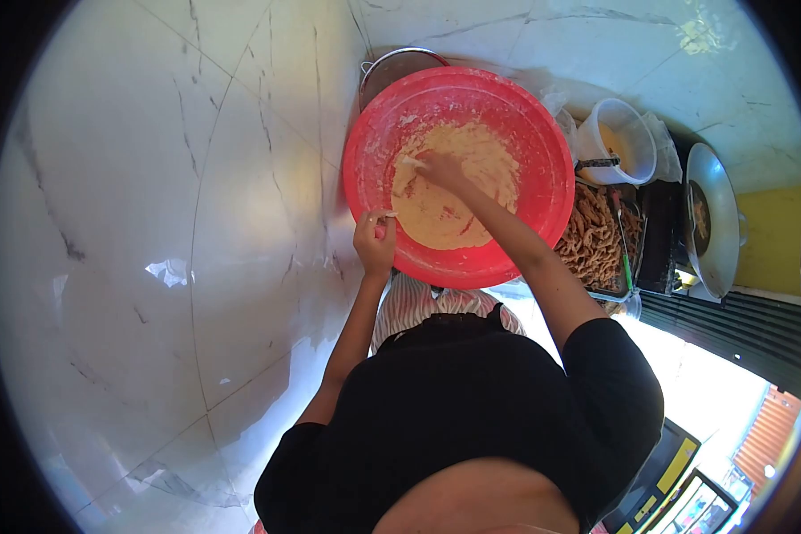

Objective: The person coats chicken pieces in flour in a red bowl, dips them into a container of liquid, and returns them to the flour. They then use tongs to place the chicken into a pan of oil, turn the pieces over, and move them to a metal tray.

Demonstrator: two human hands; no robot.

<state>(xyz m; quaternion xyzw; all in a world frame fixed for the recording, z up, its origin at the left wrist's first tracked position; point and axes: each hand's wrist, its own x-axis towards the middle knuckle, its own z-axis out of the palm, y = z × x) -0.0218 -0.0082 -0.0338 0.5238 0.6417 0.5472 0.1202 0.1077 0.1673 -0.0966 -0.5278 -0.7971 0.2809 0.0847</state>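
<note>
A large red basin (547,196) holds pale yellow flour (463,214), spread over its floor. My right hand (438,169) is inside the basin, low over the flour, its fingers bent around something whitish that I cannot make out clearly. At the basin's left rim is my left hand (376,233), raised, with the fingers closed on a small pale piece near the fingertips. What that piece is cannot be told.
Right of the basin, a tray of brown fried strips (587,236) holds a green-handled tool (626,258). Behind it stands a white bucket (607,116). Farther right is a metal wok (721,231). A marbled tile wall (267,178) rises at the left.
</note>
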